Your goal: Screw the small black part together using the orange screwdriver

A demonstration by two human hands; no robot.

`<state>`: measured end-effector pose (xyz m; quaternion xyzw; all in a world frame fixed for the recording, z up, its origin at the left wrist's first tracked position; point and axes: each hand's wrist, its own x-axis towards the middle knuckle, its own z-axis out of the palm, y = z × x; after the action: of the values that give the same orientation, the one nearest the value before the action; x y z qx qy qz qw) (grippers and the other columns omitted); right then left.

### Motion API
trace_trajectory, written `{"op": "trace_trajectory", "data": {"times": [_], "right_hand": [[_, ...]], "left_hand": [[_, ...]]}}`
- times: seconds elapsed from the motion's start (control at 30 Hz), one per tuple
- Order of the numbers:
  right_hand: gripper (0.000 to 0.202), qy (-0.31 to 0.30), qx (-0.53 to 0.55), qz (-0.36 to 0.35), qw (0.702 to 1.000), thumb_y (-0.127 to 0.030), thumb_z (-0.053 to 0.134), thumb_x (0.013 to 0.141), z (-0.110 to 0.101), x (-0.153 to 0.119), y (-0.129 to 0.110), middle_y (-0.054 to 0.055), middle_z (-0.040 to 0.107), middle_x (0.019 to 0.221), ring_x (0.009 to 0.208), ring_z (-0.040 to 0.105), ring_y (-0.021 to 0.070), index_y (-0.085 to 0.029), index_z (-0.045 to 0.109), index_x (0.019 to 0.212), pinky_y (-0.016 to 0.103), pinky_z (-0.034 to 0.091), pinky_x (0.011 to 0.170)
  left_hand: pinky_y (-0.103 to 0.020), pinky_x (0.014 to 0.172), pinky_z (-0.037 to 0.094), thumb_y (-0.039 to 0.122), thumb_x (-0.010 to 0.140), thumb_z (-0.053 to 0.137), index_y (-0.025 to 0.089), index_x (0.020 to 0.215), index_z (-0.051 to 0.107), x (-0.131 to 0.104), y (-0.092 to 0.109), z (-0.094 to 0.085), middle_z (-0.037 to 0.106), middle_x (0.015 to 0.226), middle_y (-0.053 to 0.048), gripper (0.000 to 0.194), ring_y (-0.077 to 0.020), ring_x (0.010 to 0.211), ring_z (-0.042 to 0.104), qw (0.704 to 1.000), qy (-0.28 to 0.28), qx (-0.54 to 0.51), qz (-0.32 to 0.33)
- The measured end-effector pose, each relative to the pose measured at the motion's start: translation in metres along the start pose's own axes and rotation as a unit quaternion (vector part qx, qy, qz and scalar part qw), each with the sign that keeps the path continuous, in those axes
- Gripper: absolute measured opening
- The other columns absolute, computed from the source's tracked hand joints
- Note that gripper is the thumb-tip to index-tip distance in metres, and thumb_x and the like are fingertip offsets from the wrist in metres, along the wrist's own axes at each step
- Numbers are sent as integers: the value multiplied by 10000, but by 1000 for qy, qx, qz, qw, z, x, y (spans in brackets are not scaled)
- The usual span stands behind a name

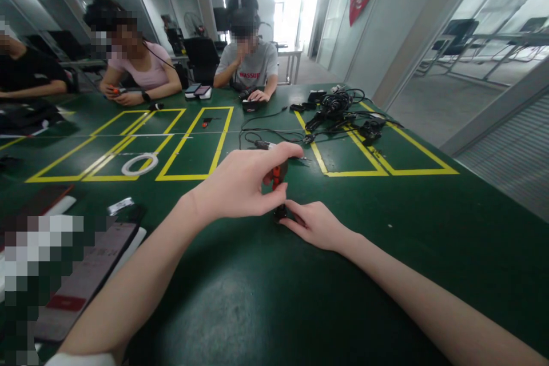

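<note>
At ctr. of the green surface, close in front of you: orange/blk piece, approx. upright, blk lower end at or just above the surface (can't tell if touching). Your L grip sits over it from the L, grasping it: thumb against the side, index stretched past the top, other fingers mostly hidden. Your R grip is low, thumb + index pinched on the blk lower end. Can't tell if 1 part or 2.

Just beyond your L grip: slim tool, partly hidden. Farther back, R side: tangle of blk cables, partly over yellow tape lines. L side: white ring lying flat; nearer you, small silver packet & phone. Across the surface: person in grey shirt, hand at small blk box; person in pink top w/ small orange item.
</note>
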<state>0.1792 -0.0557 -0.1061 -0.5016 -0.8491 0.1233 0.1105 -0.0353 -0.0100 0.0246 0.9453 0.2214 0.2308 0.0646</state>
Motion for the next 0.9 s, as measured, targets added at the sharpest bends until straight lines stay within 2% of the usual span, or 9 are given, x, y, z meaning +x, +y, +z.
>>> {"op": "trace_trajectory", "data": {"times": [0.1, 0.2, 0.3, 0.47, 0.57, 0.63, 0.7, 0.77, 0.9], "right_hand": [[233, 4, 2, -4, 1000, -337, 600, 1063, 1, -1, 1, 12, 718, 708, 616, 688, 199, -171, 623, 1226, 260, 367, 596], [223, 13, 0, -7, 1000, -348, 588, 1067, 2, -1, 2, 8, 710, 696, 612, 688, 201, -176, 624, 1204, 262, 354, 585], [212, 16, -4, -11, 1000, -349, 582, 1067, 2, -1, 3, 6, 706, 689, 608, 686, 204, -184, 622, 1193, 267, 341, 579], [204, 18, 3, -15, 1000, -347, 571, 1070, 2, -1, 3, 3, 700, 692, 607, 679, 200, -190, 622, 1188, 265, 339, 583], [210, 17, 3, -16, 1000, -345, 579, 1067, 2, -1, 3, 5, 701, 693, 613, 680, 200, -186, 622, 1197, 264, 329, 581], [223, 18, 3, -16, 1000, -348, 581, 1066, 3, -1, 4, 7, 700, 688, 612, 680, 201, -179, 619, 1207, 264, 326, 577], [232, 21, 6, -19, 1000, -353, 572, 1069, 3, -1, 4, 6, 697, 680, 605, 678, 200, -175, 615, 1210, 263, 332, 577], [234, 24, 8, -20, 999, -360, 557, 1073, 4, -1, 5, 4, 696, 674, 599, 677, 198, -178, 615, 1208, 261, 341, 579], [238, 24, 6, -19, 1000, -366, 554, 1072, 4, -1, 5, 9, 703, 682, 611, 686, 203, -184, 618, 1210, 262, 345, 581]], "left_hand": [[-220, 616, 438, 221, 877, 595, 206, 1356, 539, 0, 1, -1, 685, 819, 32, 483, -131, 669, 661, 1000, -13, -17, -10], [-209, 603, 423, 229, 888, 620, 206, 1204, 579, 1, 1, -2, 632, 705, 67, 319, -109, 604, 632, 997, -16, -73, -26], [-210, 599, 414, 264, 911, 661, 199, 1051, 580, 2, 0, -2, 634, 697, 65, 175, -101, 587, 616, 992, -24, -122, -34], [-236, 570, 348, 401, 903, 711, 199, 856, 529, 4, -1, 0, 590, 702, 42, 276, -125, 608, 557, 999, 12, -35, -14], [-242, 633, 384, 352, 901, 704, 191, 859, 541, 5, 0, 2, 643, 828, 1, 233, -144, 712, 587, 999, 36, -10, 0], [-238, 685, 416, 294, 906, 681, 187, 943, 568, 5, 0, 4, 671, 909, -11, 160, -146, 761, 609, 999, 45, -21, 4], [-229, 699, 425, 248, 912, 662, 192, 1067, 573, 4, -1, 5, 687, 954, -3, 187, -132, 749, 618, 998, 53, -30, 8], [-222, 674, 409, 248, 918, 662, 202, 1119, 564, 4, -2, 7, 689, 939, 14, 228, -120, 709, 613, 998, 56, -26, 14], [-229, 608, 358, 354, 931, 661, 207, 985, 555, 3, -3, 7, 629, 769, 43, 189, -120, 624, 569, 999, 53, -5, 12]]}}
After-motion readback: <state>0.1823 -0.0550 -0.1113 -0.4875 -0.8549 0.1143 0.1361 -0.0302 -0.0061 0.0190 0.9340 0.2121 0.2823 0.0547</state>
